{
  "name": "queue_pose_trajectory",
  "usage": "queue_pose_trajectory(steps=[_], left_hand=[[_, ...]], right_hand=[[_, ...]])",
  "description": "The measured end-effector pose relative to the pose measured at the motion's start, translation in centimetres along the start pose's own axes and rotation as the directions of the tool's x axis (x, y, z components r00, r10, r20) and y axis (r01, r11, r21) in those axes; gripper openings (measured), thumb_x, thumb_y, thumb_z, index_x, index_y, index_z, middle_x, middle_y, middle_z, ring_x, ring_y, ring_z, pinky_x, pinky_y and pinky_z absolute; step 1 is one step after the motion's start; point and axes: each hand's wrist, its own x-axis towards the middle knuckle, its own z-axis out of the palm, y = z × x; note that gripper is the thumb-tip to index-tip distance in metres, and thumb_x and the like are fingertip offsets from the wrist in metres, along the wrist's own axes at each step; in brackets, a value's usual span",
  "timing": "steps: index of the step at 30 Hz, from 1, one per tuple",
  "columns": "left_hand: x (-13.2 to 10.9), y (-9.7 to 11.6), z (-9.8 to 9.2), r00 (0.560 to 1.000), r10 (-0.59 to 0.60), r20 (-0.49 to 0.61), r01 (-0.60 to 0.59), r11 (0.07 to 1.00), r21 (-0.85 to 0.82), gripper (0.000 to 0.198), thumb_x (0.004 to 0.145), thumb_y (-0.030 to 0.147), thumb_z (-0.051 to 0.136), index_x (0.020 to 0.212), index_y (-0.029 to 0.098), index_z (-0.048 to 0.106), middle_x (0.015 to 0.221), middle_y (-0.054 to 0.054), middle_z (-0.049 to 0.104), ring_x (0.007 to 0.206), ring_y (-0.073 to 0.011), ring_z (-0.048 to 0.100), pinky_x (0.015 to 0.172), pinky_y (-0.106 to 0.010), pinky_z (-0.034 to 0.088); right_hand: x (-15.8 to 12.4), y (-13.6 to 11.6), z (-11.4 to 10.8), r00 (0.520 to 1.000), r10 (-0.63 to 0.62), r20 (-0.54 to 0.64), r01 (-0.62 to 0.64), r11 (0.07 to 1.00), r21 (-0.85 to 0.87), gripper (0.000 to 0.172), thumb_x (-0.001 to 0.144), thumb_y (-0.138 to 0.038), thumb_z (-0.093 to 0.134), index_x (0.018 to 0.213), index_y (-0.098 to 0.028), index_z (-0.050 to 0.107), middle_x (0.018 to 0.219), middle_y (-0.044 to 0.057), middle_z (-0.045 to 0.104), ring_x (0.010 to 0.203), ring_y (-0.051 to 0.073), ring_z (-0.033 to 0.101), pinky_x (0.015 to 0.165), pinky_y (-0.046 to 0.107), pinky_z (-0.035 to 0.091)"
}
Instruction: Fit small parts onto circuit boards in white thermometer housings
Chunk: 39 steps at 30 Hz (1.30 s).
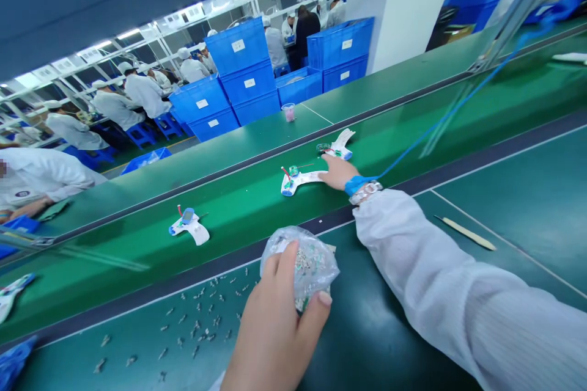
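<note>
My left hand (pixel 279 311) is closed around a clear plastic bag (pixel 305 259) of small metal parts, held just above the dark green bench. My right hand (pixel 338 172) reaches out over the green conveyor belt (pixel 257 208) and grips the handle end of a white gun-shaped plastic housing (pixel 298 180) with a green board and red wires in it. A blue wrist strap (pixel 358 184) with a blue coiled cord sits on that wrist. A second white housing (pixel 337 145) lies just beyond my right hand. A third housing (pixel 189 224) with a blue part lies further left on the belt.
Several small metal parts (pixel 202 317) are scattered on the bench at lower left. A thin cream stick (pixel 465 233) lies on the bench at right. A pink cup (pixel 288 112) stands on the far side. Stacked blue crates (pixel 243 70) and seated workers in white coats fill the background.
</note>
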Motion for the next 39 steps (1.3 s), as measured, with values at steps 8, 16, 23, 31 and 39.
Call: queue_pose_trajectory(steps=[8,16,23,31,39], left_hand=[[0.8,-1.8,0.1,0.988,0.07,-0.137,-0.083,0.993,-0.086,0.049,0.081,0.037,0.056,0.127,0.021,0.058,0.113,-0.014,0.065,0.086,-0.0297,0.063,0.064,-0.033,0.044],[2.9,-3.8,-0.8,0.836,-0.346,-0.426,-0.135,0.623,-0.771,0.047,0.079,0.045,0.063,0.118,0.019,0.061,0.088,-0.005,0.066,0.074,-0.0182,0.059,0.067,-0.027,0.043],[2.5,-2.8,-0.4,0.905,-0.189,-0.38,-0.3,0.347,-0.888,0.034,0.072,0.049,0.07,0.085,0.018,0.071,0.063,0.001,0.058,0.052,-0.0109,0.048,0.052,-0.022,0.04],[1.7,-2.9,-0.4,0.961,0.022,-0.275,-0.275,0.035,-0.961,0.044,0.071,0.039,0.078,0.109,0.019,0.071,0.065,-0.002,0.064,0.054,-0.0093,0.055,0.052,-0.018,0.045],[1.5,-2.8,-0.6,0.853,0.014,-0.522,-0.521,0.095,-0.848,0.036,0.067,0.044,0.079,0.095,0.024,0.071,0.074,-0.001,0.065,0.064,-0.0137,0.063,0.057,-0.022,0.053]], right_hand=[[0.9,-0.5,3.9,0.991,-0.081,0.109,0.083,0.996,-0.013,0.033,0.092,-0.032,0.056,0.119,-0.014,0.056,0.12,0.01,0.057,0.104,0.021,0.058,0.089,0.042,0.05],[-4.5,-4.0,-2.8,0.814,-0.572,0.099,0.535,0.806,0.254,0.028,0.079,0.0,0.055,0.103,-0.014,0.059,0.104,0.005,0.059,0.099,0.015,0.055,0.088,0.028,0.044],[-9.6,-5.5,-5.3,0.429,-0.903,-0.024,0.769,0.351,0.534,0.018,0.078,-0.003,0.047,0.088,-0.015,0.057,0.088,0.004,0.058,0.081,0.013,0.054,0.074,0.023,0.04],[-10.2,-5.7,-5.2,0.294,-0.946,0.133,0.56,0.284,0.778,0.006,0.08,-0.016,0.055,0.085,-0.013,0.057,0.086,0.003,0.055,0.078,0.012,0.052,0.072,0.023,0.04],[-10.9,-7.1,-1.6,-0.054,-0.962,0.268,0.241,0.248,0.938,0.035,0.074,-0.037,0.069,0.095,-0.01,0.063,0.095,0.007,0.066,0.091,0.019,0.061,0.084,0.027,0.047]])
